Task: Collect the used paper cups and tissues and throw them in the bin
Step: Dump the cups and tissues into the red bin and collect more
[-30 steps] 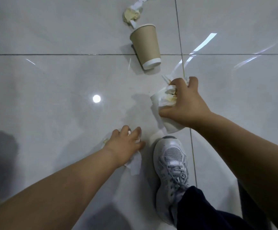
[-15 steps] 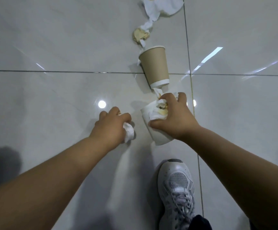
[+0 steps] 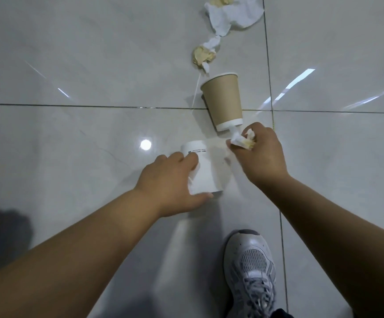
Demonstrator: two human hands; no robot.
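Note:
My left hand (image 3: 170, 182) grips a white paper cup (image 3: 205, 166) together with a white tissue pressed against its side, just above the floor. My right hand (image 3: 258, 154) holds a crumpled, stained tissue wad (image 3: 242, 140) right beside that cup's far end. A brown paper cup (image 3: 224, 101) lies on its side on the floor just beyond my right hand. Farther on lie a small yellowish crumpled tissue (image 3: 203, 57) and a large white crumpled tissue (image 3: 232, 16) near the top edge. No bin is in view.
The floor is glossy grey tile with dark grout lines (image 3: 94, 106) and bright light reflections (image 3: 145, 144). My white sneaker (image 3: 250, 269) stands at the bottom right. A dark shadow (image 3: 0, 237) covers the floor at the lower left.
The white cup has passed from my right hand to my left hand. My right hand now holds only the stained tissue wad. The view has shifted forward, showing more litter ahead.

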